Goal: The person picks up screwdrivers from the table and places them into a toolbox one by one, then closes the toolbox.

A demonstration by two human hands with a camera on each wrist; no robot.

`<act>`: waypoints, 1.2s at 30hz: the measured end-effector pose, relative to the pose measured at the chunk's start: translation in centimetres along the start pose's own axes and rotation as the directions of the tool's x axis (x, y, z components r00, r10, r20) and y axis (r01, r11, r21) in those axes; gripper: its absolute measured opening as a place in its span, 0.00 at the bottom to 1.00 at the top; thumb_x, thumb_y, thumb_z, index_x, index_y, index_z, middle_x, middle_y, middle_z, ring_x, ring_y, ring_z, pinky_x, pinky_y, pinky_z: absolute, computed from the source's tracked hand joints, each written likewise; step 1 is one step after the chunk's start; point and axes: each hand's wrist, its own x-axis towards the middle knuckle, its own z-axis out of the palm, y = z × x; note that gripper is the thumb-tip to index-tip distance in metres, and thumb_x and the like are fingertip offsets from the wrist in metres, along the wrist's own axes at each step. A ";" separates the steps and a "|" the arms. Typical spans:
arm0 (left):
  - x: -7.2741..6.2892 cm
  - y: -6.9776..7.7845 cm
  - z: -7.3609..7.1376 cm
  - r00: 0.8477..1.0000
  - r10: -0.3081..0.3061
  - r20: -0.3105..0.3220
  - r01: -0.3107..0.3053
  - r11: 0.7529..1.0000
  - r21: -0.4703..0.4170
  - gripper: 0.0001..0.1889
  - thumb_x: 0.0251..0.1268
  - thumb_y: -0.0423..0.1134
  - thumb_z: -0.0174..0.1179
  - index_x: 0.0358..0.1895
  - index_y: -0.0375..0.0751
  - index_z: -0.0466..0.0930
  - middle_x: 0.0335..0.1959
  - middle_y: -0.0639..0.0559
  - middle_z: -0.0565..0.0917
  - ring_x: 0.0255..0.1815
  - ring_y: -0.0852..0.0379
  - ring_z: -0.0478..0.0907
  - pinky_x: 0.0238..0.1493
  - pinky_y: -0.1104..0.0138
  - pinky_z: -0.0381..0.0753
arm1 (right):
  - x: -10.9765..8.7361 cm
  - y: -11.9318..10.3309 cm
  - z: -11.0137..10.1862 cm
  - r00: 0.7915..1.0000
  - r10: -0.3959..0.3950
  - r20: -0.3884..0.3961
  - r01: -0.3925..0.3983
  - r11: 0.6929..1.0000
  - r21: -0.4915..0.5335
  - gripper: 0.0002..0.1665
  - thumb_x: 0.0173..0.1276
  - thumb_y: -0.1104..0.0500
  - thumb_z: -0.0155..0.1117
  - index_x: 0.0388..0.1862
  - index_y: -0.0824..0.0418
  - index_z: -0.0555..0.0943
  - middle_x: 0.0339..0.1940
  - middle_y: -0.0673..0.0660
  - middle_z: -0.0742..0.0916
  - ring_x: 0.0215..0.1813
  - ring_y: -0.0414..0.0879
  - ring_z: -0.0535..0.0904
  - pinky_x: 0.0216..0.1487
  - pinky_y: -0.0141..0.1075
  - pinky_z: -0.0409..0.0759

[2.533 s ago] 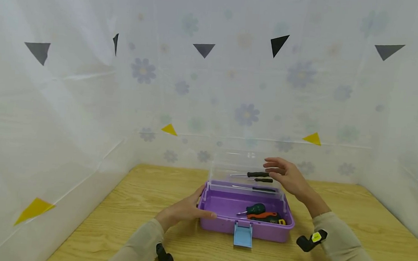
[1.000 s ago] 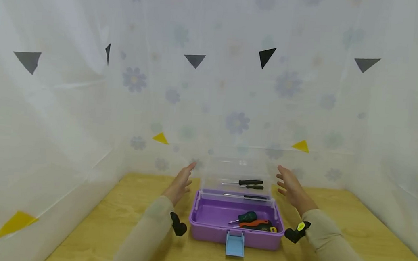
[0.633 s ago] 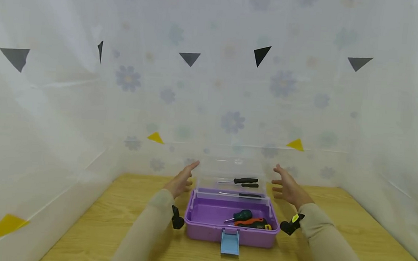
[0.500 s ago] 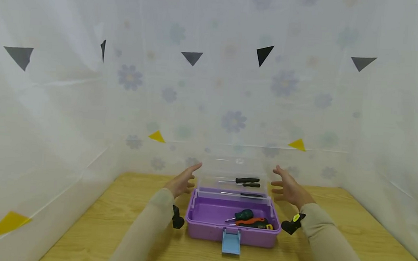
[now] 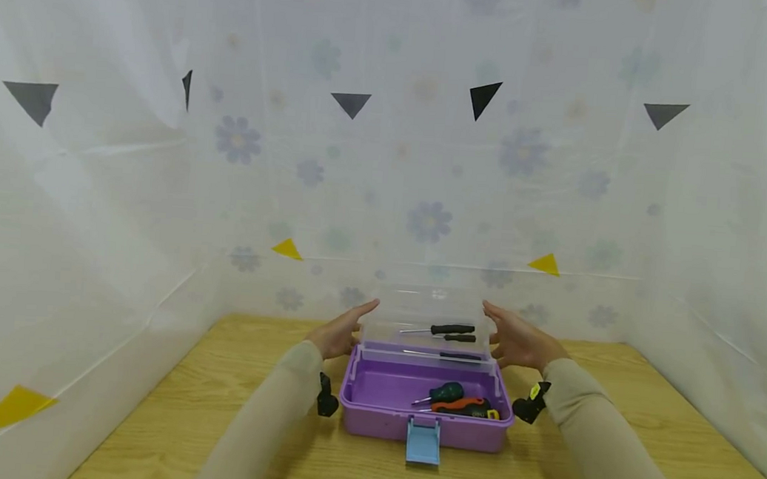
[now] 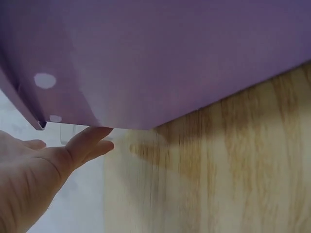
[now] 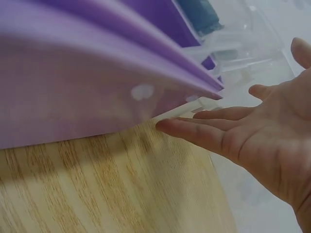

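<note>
A purple toolbox point(image 5: 380, 424) stands on the table with its clear lid point(image 5: 406, 300) tipped back. My left hand point(image 5: 335, 335) is at the lid's left side, thumb extended along the edge; the left wrist view shows its fingers point(image 6: 91, 141) behind the box's rear corner. On the other side, my right hand point(image 5: 522, 342) has its fingers extended beside the lid. Whether either hand touches the lid is unclear. Dark-handled screwdrivers point(image 5: 453, 330) show through the clear plastic. Inside the box lie a green-handled screwdriver point(image 5: 449, 391) and an orange-and-black-handled tool point(image 5: 467, 405).
A light-blue latch point(image 5: 423, 444) hangs down from the box's front. The wooden table point(image 5: 212, 391) extends around the box. White floral sheeting point(image 5: 375, 165) with black and yellow triangles encloses the back and sides.
My left hand has left the box's front left corner and gone back beside the lid. The right hand has dropped from above the lid to its right side, lately moving inward.
</note>
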 end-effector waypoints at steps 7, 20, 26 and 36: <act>0.3 0.0 0.8 1.000 0.026 0.002 -0.026 1.000 -0.016 0.59 0.71 0.65 0.59 0.84 0.48 0.22 0.82 0.37 0.21 0.79 0.24 0.38 0.69 0.40 0.68 | -0.3 0.3 0.1 0.999 0.006 0.033 -0.008 0.998 0.067 0.56 0.77 0.24 0.40 0.80 0.36 0.16 0.76 0.76 0.23 0.73 0.84 0.22 0.67 0.79 0.38; 0.3 0.1 1.5 0.996 0.006 -0.091 -0.013 0.997 -0.073 0.60 0.68 0.67 0.61 0.85 0.51 0.26 0.83 0.38 0.24 0.78 0.21 0.38 0.68 0.37 0.67 | -0.3 0.8 1.6 0.999 -0.038 -0.006 0.039 0.995 0.092 0.59 0.78 0.26 0.42 0.76 0.42 0.10 0.78 0.73 0.23 0.76 0.79 0.24 0.72 0.74 0.43; 0.0 -0.3 1.8 0.996 0.009 -0.083 -0.016 0.996 -0.092 0.59 0.68 0.68 0.59 0.85 0.53 0.24 0.83 0.39 0.24 0.78 0.23 0.43 0.70 0.39 0.65 | -0.3 1.1 2.6 0.999 -0.045 -0.031 0.048 0.995 0.092 0.59 0.78 0.26 0.42 0.79 0.42 0.13 0.81 0.72 0.29 0.79 0.78 0.31 0.72 0.71 0.55; 0.1 -0.8 2.4 0.992 0.029 -0.122 -0.057 0.971 -0.231 0.57 0.71 0.68 0.52 0.84 0.41 0.27 0.79 0.27 0.51 0.70 0.30 0.66 0.68 0.43 0.69 | 0.0 1.0 3.6 0.997 -0.063 -0.033 0.066 0.991 0.119 0.56 0.79 0.27 0.40 0.82 0.44 0.19 0.84 0.70 0.37 0.80 0.76 0.38 0.70 0.64 0.63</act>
